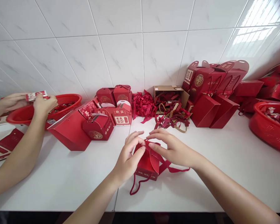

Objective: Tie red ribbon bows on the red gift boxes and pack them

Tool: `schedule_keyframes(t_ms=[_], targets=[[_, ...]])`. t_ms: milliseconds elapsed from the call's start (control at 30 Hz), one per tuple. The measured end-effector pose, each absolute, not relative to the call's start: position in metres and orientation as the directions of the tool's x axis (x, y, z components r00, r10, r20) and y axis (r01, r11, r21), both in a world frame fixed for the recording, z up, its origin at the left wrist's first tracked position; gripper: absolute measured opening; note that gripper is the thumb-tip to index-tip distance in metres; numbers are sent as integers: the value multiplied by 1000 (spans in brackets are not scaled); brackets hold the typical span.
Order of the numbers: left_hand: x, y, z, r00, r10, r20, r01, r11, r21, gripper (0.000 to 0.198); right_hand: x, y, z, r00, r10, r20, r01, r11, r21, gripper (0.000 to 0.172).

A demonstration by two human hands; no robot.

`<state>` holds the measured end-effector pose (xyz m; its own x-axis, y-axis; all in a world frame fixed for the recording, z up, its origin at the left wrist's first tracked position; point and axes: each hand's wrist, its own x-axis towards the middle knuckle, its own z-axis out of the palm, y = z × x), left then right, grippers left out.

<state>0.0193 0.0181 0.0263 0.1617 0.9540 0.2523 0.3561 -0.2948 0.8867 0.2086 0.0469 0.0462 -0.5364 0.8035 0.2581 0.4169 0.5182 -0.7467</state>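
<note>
A small red gift box [146, 165] stands on the white counter [84, 180] in front of me, a red cord and ribbon trailing from it. My left hand [128, 157] grips its left side, thumb on the top flap. My right hand [170, 146] rests on the box's top, fingers pressing the flaps near its curved tab. Both hands are closed on the box.
Another person's hands [40, 104] at the left hold a small packet over a red basket [67, 99]. Finished red boxes [112, 109], a ribbon pile [143, 104], a cardboard box [169, 93] and flat red boxes [212, 90] line the tiled wall. A second red basket [270, 127] sits at right.
</note>
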Motion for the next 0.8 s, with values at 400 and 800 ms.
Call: schedule_keyframes(t_ms=[400,800], targets=[[-4,-9,33,163,945,284,697,-314,645,14,232,31,96,-308,821,481,-253,417,-873,10],[5,-18,11,-252,952,172,299,-92,950,26,180,45,56,-464,877,125,436,348,-830,19]])
